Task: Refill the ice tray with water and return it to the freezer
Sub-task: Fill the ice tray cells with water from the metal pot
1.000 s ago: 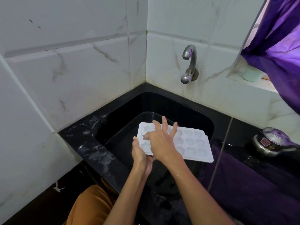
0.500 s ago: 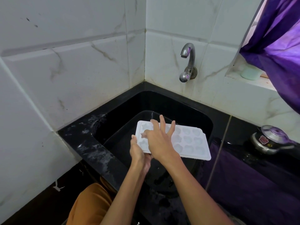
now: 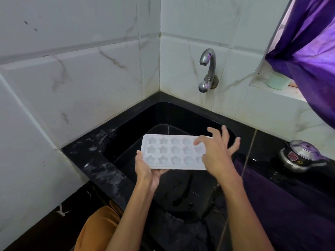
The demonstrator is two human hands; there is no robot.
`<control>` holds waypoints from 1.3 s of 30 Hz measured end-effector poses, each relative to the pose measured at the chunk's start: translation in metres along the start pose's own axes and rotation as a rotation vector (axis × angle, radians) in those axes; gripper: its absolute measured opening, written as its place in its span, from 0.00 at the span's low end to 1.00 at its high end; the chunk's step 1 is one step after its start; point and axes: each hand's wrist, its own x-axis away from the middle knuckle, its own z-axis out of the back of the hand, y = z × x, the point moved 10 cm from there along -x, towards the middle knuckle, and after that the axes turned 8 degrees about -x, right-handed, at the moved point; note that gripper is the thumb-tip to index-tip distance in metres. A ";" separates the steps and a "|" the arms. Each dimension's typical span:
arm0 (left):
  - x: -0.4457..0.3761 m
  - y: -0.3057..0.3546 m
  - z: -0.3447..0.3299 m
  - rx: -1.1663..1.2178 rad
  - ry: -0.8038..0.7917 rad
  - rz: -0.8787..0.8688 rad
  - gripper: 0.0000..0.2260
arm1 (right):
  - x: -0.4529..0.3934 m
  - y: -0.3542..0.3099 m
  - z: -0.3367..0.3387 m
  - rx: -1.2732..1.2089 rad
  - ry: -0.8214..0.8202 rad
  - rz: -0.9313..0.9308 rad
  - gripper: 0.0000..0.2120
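A white plastic ice tray with star-shaped moulds (image 3: pixel 172 151) is held level above a black stone sink (image 3: pixel 126 124), roughly in the middle of the view. The left hand (image 3: pixel 146 171) carries it from beneath at the tray's 8 o'clock corner: the palm and fingers lie under the near-left end and the thumb comes up along the short left edge, so the hand grips that corner. The right hand (image 3: pixel 215 153) is over the tray's 3 o'clock end, fingers spread wide and slightly bent, the thumb and forefinger low over the rightmost moulds and the other fingers fanned out past the far-right edge. Whether its fingertips actually touch the plastic cannot be told. It covers the right end of the tray, so that part of the rim is hidden.

Whether the star moulds hold water cannot be told from this view.

At 12 o'clock from the tray, on the white marble-veined wall tiles (image 3: pixel 90 78), a chrome curved tap (image 3: pixel 208 69) sticks out above the sink, well apart from the tray. At 3 o'clock, on the black counter, sits a steel pressure cooker with a lid (image 3: pixel 299 156). A purple curtain (image 3: pixel 311 51) hangs at 1 o'clock, with a pale green cup (image 3: pixel 277 82) on the ledge beside it. An orange garment (image 3: pixel 97 229) shows at 7 o'clock, below the left forearm.
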 end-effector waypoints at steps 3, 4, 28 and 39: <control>-0.004 0.006 0.006 0.032 0.021 -0.001 0.24 | 0.005 0.023 0.002 0.030 -0.011 -0.072 0.29; -0.005 0.008 0.009 0.040 0.030 -0.005 0.24 | 0.006 0.028 0.000 0.039 -0.021 -0.093 0.28; -0.009 0.018 0.018 0.059 0.052 -0.019 0.23 | 0.013 0.035 -0.023 0.113 -0.119 -0.183 0.27; -0.009 0.015 0.016 0.068 0.048 -0.001 0.23 | 0.013 0.033 -0.023 0.101 -0.151 -0.171 0.20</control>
